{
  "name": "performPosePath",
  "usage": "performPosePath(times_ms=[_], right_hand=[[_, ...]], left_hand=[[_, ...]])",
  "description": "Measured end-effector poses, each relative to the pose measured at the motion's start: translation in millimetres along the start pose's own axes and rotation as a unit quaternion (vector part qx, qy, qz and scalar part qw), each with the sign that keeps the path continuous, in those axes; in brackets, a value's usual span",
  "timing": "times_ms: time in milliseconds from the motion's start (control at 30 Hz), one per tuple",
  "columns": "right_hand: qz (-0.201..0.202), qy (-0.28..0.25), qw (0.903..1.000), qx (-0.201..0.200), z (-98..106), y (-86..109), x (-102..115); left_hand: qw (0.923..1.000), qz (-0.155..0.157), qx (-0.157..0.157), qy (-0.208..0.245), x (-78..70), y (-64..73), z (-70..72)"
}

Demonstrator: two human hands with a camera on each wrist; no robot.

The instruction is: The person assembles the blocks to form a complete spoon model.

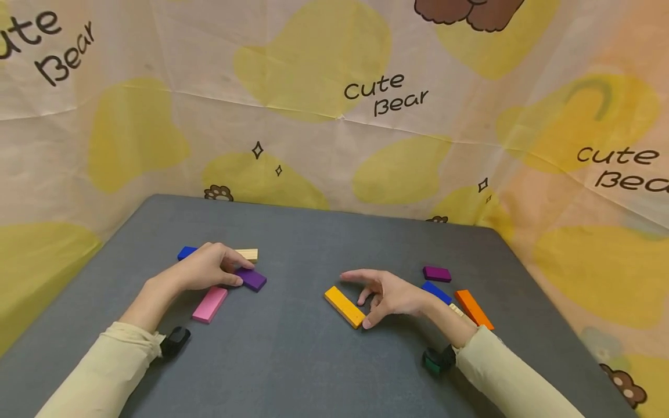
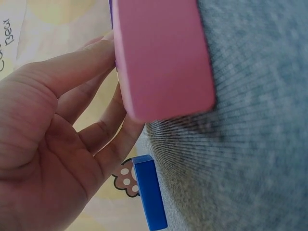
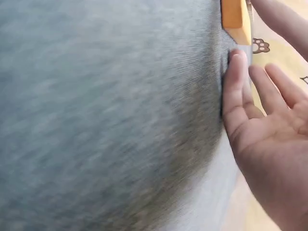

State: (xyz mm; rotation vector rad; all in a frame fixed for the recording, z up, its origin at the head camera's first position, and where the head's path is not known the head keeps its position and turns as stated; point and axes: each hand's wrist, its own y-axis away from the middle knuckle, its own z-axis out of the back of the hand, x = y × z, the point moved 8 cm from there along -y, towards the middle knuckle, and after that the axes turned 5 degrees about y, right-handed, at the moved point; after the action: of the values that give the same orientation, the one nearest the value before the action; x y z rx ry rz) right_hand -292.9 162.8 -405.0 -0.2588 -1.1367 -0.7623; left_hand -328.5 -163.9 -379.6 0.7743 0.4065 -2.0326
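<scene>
At the left of the head view, my left hand (image 1: 211, 267) pinches a purple block (image 1: 253, 280) between thumb and index finger. Below that hand lies a pink block (image 1: 210, 304), which looms large as the pink block (image 2: 166, 57) in the left wrist view and mostly hides the purple one. A yellow-orange block (image 1: 344, 307) lies near the middle of the table. Beside it is my right hand (image 1: 392, 293), its index finger stretched out past the block's far end and its thumb at the near corner. The right wrist view shows the fingers spread, not wrapped round the yellow-orange block (image 3: 233, 17).
Behind the left hand are a blue block (image 1: 186, 252) and a pale wooden block (image 1: 247, 255). Right of the right hand lie a dark magenta block (image 1: 436, 274), another blue block (image 1: 436, 291), an orange block (image 1: 474, 309) and a partly hidden pale block (image 1: 456, 310). A printed cloth (image 1: 313, 128) borders the grey table (image 1: 282, 360).
</scene>
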Motion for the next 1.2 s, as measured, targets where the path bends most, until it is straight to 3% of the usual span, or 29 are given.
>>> performPosePath(times_ms=[167,300,567,833,1000,1100,1200], right_hand=[[0.032,0.036,0.9979,0.044,-8,-8.6,8],[0.05,0.056,0.9963,0.041,-11,-11.7,12],[0.005,0.108,0.9928,-0.051,-17,-7.8,15],[-0.047,0.153,0.9735,-0.164,-32,-5.6,26],[-0.07,0.158,0.9682,-0.181,-34,-6.7,26],[-0.069,0.157,0.9691,-0.177,-34,-6.4,27],[-0.07,0.12,0.9732,-0.183,-32,-3.6,28]], left_hand=[[1.0,0.001,0.0,-0.001,1.7,-1.1,-0.5],[1.0,0.001,-0.002,-0.003,2.5,-2.3,-0.5],[1.0,0.001,-0.002,-0.001,1.6,-2.5,-0.3],[1.0,0.007,-0.006,-0.002,1.9,0.4,0.2],[1.0,0.004,-0.004,-0.001,-0.1,-0.5,-0.2],[1.0,0.003,-0.004,-0.003,-0.6,-0.6,-0.1],[1.0,0.005,-0.003,-0.003,-0.7,-0.1,-0.5]])
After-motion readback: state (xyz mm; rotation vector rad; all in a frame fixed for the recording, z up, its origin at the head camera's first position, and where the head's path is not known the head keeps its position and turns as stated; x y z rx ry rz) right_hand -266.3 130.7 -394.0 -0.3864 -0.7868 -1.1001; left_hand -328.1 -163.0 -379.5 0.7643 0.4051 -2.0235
